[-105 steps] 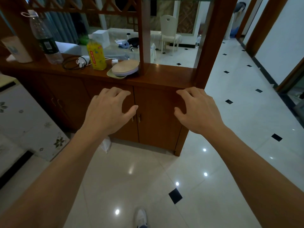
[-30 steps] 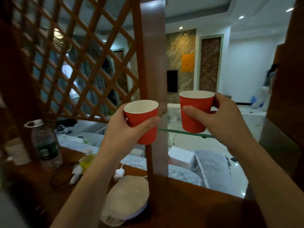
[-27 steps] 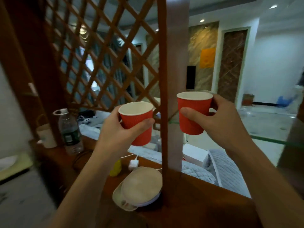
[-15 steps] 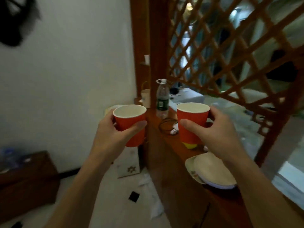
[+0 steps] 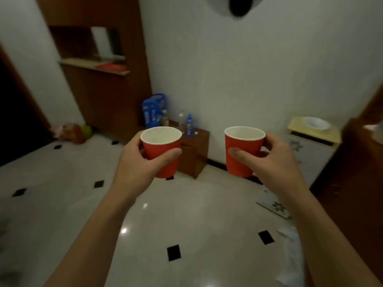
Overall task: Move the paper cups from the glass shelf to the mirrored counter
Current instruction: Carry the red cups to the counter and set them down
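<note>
I hold two red paper cups with white insides, both upright and empty, at chest height over the floor. My left hand point(image 5: 143, 162) grips the left cup point(image 5: 160, 146) around its side. The right cup point(image 5: 243, 148) sits in my right hand point(image 5: 275, 160), thumb across its front. Neither the glass shelf nor a mirrored counter shows in this view.
A small wooden cabinet point(image 5: 194, 154) with bottles stands against the white wall ahead. A tall wooden unit with a shelf point(image 5: 93, 65) is at the left. A flowered appliance with a white bowl point(image 5: 315, 123) on top and a wooden cabinet edge are at the right. Glossy tiled floor point(image 5: 62, 193) spreads below.
My view has swung left, away from the lattice divider and wooden counter, toward the white wall and small cabinet. Both hands still carry the cups, held level.
</note>
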`<state>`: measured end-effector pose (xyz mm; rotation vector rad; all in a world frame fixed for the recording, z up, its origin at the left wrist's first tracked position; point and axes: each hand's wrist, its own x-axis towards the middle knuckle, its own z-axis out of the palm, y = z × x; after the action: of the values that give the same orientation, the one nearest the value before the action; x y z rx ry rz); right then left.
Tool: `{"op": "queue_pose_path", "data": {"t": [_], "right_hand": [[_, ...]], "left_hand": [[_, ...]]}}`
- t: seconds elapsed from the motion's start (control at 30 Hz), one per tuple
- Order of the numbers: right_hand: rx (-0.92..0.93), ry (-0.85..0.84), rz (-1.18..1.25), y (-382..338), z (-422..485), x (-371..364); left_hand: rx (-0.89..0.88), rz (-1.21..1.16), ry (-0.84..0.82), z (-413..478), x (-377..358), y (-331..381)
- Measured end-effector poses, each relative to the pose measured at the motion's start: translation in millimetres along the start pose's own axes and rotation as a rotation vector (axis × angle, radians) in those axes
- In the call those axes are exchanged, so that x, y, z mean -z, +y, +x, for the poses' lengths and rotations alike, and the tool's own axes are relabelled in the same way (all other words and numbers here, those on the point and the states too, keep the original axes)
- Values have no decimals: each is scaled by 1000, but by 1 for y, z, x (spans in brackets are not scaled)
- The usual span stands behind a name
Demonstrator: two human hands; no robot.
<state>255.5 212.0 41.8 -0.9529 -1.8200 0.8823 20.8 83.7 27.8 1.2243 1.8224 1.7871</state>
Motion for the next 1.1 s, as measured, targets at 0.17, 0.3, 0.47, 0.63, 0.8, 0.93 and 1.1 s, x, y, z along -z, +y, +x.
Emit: {"op": "queue_pose_path", "data": {"t": [0.17,0.3,0.47,0.63,0.8,0.93,1.1], "right_hand": [[49,-202,83,-15,33,-117],[88,-345,104,-26,65,-213],[69,-445,159,-48,109,-339],[54,-532,195,-69,146,-445],[78,-586,188,-80,182,-521],[77,-617,178,-78,218,-576],[57,-634,217,-66,280,-643]], "left_hand": [[117,78,201,14,93,-43],[156,122,337,40,167,-76],[188,157,434,95,256,-116],[199,168,481,152,326,-151],[237,160,505,198,371,-183],[251,184,539,244,394,-213],[250,195,563,316,412,-255]]}}
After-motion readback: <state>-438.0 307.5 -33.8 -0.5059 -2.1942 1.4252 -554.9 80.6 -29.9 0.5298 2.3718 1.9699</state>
